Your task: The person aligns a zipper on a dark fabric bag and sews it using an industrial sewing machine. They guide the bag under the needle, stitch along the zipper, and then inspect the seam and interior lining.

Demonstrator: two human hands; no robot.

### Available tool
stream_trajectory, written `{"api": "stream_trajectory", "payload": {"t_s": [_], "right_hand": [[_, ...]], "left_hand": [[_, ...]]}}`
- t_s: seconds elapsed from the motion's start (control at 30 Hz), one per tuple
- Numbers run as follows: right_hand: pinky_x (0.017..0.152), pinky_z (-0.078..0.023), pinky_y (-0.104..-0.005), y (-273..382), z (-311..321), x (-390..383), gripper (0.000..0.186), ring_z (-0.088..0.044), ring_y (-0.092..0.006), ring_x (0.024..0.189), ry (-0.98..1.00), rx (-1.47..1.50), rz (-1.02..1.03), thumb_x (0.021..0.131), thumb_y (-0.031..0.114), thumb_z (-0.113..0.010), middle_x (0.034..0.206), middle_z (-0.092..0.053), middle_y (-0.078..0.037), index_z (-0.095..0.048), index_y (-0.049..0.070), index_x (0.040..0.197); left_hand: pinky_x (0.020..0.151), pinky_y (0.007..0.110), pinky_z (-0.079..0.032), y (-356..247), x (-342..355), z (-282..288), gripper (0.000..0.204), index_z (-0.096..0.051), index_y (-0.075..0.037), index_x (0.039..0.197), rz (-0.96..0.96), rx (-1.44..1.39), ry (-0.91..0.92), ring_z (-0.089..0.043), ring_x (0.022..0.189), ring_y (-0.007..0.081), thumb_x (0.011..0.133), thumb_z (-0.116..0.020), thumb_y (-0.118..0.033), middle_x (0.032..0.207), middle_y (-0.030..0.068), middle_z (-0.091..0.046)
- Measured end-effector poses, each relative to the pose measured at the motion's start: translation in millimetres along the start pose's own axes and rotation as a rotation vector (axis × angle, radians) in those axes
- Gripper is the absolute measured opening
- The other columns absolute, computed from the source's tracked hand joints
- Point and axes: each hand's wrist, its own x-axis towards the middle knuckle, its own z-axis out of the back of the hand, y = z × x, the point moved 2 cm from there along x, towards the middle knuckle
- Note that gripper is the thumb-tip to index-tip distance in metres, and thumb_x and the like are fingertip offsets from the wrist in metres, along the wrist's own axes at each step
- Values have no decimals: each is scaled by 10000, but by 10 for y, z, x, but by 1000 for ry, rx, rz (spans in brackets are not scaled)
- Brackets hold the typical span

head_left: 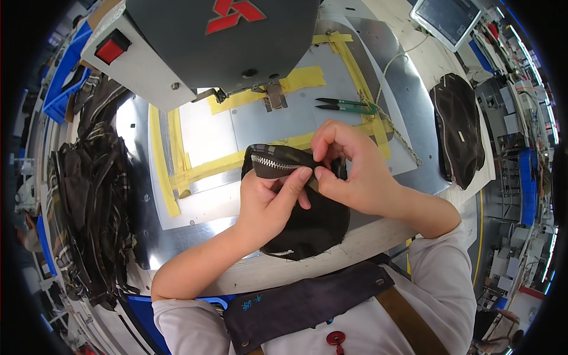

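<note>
A dark fabric pouch (310, 222) with a silver metal zipper hangs between my two hands, over the front edge of the metal work plate (204, 234). My left hand (269, 201) is closed on its zipper edge, with the thumb pressed near the zipper's end. Close beside it, my right hand (355, 171) pinches the same edge between thumb and forefinger. Whatever small part lies between the fingertips is hidden. Beyond my right hand, a pair of green thread snips (349, 106) lies on the plate, apart from both hands.
The sewing machine head (236, 50), with a red switch (112, 47), overhangs the plate ahead. Yellow tape strips (236, 158) frame the sewing area. Dark pouches are heaped in a pile (97, 207) on the left. Another pouch (458, 130) and a screen (452, 21) are at right.
</note>
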Motion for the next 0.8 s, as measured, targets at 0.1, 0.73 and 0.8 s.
{"api": "stream_trajectory", "payload": {"t_s": [0.1,0.73,0.8], "right_hand": [[718,-423,-245,-6,0,3,202,-474,-97,776,5,9,1,732,-37,-540,914,-468,-39,-460,38,901],[769,-429,-262,-22,17,29,187,-473,-92,798,59,80,-54,740,-40,-519,911,-462,-37,-445,40,892],[769,-429,-262,-14,13,25,188,-473,-92,800,52,80,-63,735,-44,-510,909,-460,-38,-444,39,891]], "left_hand": [[497,205,-389,-2,0,4,130,-626,-8,983,-1,1,10,-573,549,70,945,-575,-121,687,7,-607],[485,200,-429,-20,19,14,216,-631,-11,939,-9,23,22,-611,552,106,953,-571,-218,738,38,-641],[484,201,-429,-12,26,24,219,-631,-11,940,-11,14,35,-612,552,108,952,-572,-222,739,39,-641]]}}
